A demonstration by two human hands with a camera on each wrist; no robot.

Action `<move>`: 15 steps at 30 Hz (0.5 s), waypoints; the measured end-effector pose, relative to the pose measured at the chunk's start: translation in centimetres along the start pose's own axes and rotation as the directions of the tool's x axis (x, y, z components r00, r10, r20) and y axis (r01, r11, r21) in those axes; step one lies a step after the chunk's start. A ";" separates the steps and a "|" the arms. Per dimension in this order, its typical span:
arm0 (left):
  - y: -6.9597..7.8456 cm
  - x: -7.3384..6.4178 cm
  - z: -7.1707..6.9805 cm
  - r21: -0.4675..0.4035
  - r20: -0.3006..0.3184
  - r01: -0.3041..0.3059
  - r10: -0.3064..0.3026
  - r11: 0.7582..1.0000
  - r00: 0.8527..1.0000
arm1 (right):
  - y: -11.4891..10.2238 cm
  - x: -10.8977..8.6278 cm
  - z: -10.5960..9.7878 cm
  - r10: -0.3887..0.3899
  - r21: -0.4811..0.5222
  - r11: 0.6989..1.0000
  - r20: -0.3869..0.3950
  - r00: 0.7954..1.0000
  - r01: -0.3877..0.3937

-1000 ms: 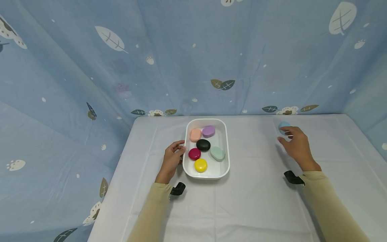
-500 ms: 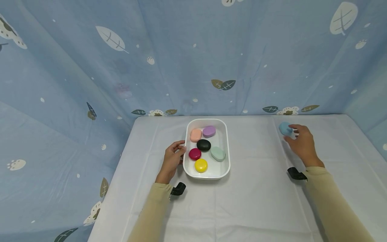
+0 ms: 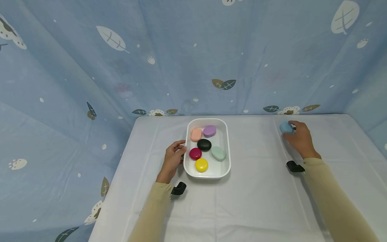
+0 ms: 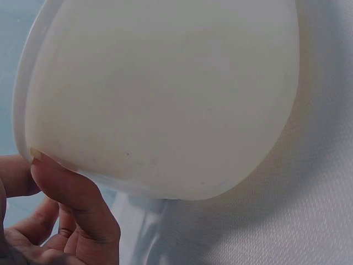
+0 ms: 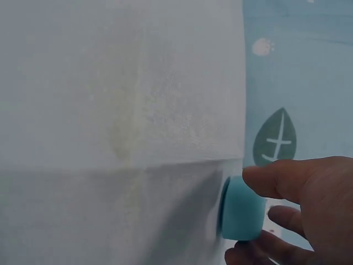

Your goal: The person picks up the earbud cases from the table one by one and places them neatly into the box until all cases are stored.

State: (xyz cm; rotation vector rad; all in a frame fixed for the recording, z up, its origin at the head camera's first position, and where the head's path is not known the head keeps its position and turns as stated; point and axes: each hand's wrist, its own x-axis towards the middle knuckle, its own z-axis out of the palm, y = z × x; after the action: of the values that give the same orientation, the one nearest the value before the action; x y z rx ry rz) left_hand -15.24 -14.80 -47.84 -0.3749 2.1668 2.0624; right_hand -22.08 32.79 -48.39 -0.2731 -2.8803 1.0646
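At the far right of the table, my right hand [image 3: 300,139] holds a light blue bar of soap [image 3: 286,127] between thumb and fingers. The right wrist view shows the thumb on one side of the blue soap [image 5: 243,210], with fingertips curled round the other side. To the left, my left hand [image 3: 173,159] grips the left side of a white tray [image 3: 228,148]. Close up, its thumb presses the tray's outer wall [image 4: 165,99] just under the rim. Inside the tray lie peach [image 3: 196,134], purple [image 3: 209,131], black [image 3: 204,145], crimson [image 3: 195,153], pale green [image 3: 218,153] and yellow [image 3: 201,165] soaps.
A white cloth [image 3: 257,195] covers the table. Behind it and along both sides hangs a blue curtain [image 3: 181,67] with leaf prints, meeting the table's back edge. A black wrist mount [image 3: 294,166] sticks out from the right sleeve, another [image 3: 178,188] from the left.
My right hand first drew back a little to the right of the blue soap, then moved up to it and closed thumb and fingers on it. My left hand and the tray stayed put.
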 end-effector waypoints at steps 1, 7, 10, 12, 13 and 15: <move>-0.1 0.0 0.0 0.002 0.000 -0.001 0.001 1.000 1.000 | 0.0 0.2 0.1 0.004 -0.002 1.000 0.007 1.000 -0.004; -0.2 0.2 0.0 0.003 -0.005 -0.003 0.003 1.000 1.000 | 0.1 1.0 0.4 0.012 -0.039 0.999 0.016 1.000 -0.011; -0.2 0.2 0.0 0.002 -0.010 -0.005 0.006 1.000 1.000 | 0.0 1.0 0.6 0.004 -0.049 0.999 0.001 1.000 -0.004; -0.2 0.2 -0.1 0.002 -0.009 -0.007 0.007 1.000 1.000 | -0.1 1.0 0.7 -0.006 -0.053 0.999 -0.011 1.000 0.005; -0.3 0.2 -0.1 0.003 -0.009 -0.007 0.007 1.000 1.000 | -0.1 1.0 0.7 -0.014 -0.052 0.999 -0.017 1.000 0.013; -0.4 0.2 -0.1 0.004 -0.011 -0.006 0.006 1.000 1.000 | -0.1 1.0 0.8 -0.023 -0.045 0.999 -0.024 0.999 0.022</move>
State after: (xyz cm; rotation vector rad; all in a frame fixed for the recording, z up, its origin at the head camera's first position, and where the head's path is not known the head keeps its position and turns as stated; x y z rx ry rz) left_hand -15.36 -14.91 -48.24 -0.3807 2.1800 2.0635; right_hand -23.12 32.44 -48.94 -0.2532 -2.8810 0.9864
